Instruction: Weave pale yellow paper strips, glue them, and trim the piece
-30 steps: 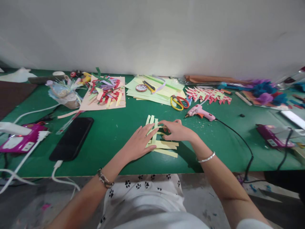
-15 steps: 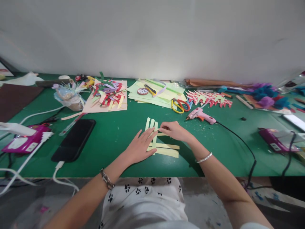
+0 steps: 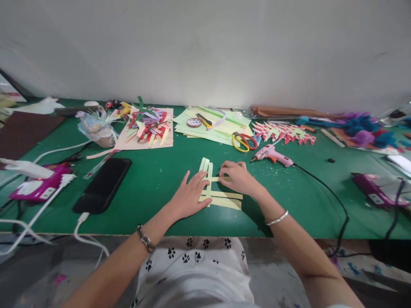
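Light green paper strips point(image 3: 209, 171) run away from me on the table, crossed by pale yellow paper strips point(image 3: 226, 195) lying sideways. My left hand point(image 3: 190, 196) lies open over the crossing, fingers spread and pressing the strips down; it hides part of them. To its right, my right hand point(image 3: 236, 176) is closed, its curled fingertips on the end of the uppermost yellow paper strip point(image 3: 215, 179). Beyond that hand lies a pink glue gun point(image 3: 272, 155).
Scissors point(image 3: 241, 143) and stacked paper sheets point(image 3: 189, 115) lie behind my hands. A black phone point(image 3: 102, 185) and a pile of coloured strips point(image 3: 150, 124) are on the left. Red-and-white woven paper pieces point(image 3: 285, 133) lie at the back right. A cord point(image 3: 330, 188) trails off the front edge.
My right hand has shifted slightly right and down, and the yellow strip at its fingertips now lies lower, across the green strips. My left hand's fingers have bent a little.
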Demonstrator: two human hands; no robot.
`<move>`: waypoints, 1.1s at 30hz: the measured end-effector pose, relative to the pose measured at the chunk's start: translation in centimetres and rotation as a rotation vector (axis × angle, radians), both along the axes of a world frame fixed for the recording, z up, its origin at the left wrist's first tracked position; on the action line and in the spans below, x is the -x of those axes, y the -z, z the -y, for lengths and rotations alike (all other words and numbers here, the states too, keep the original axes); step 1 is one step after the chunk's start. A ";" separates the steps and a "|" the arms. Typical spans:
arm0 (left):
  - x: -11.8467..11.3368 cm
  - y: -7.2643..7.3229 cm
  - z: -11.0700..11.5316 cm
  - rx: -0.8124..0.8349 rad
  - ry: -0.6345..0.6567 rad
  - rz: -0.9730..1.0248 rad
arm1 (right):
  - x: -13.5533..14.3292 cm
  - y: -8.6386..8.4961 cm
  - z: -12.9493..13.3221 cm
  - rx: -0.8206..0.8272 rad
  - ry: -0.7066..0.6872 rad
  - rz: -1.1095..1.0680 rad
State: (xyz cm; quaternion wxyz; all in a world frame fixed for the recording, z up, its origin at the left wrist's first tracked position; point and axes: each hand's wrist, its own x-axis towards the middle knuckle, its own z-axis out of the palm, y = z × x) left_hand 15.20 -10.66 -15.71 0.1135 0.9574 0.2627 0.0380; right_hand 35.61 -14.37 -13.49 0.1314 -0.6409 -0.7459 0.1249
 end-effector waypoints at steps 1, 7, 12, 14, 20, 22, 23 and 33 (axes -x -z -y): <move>0.0 0.1 0.0 0.000 -0.003 0.000 | 0.1 0.0 0.0 0.001 0.015 0.010; 0.0 0.4 -0.1 0.001 -0.016 -0.034 | 0.4 -0.1 -0.1 0.079 0.075 -0.041; 0.0 0.5 -0.2 -0.025 0.004 -0.022 | 0.3 -0.7 -0.2 0.239 0.036 -0.126; 0.1 0.5 -0.2 -0.020 0.006 -0.019 | 0.2 -0.9 -0.3 0.319 0.006 -0.209; 0.1 0.6 -0.2 -0.001 -0.004 -0.008 | -0.3 -1.4 -0.6 0.343 0.033 -0.268; 0.0 0.8 -0.2 -0.001 -0.023 -0.015 | -0.4 -1.6 -0.6 0.368 0.002 -0.226; 0.0 0.8 -0.2 0.001 -0.029 -0.024 | -0.4 -1.7 -0.6 0.385 -0.019 -0.217; -0.1 0.6 -0.1 0.000 -0.031 -0.032 | -1.0 -0.7 -0.5 0.484 -0.018 -0.381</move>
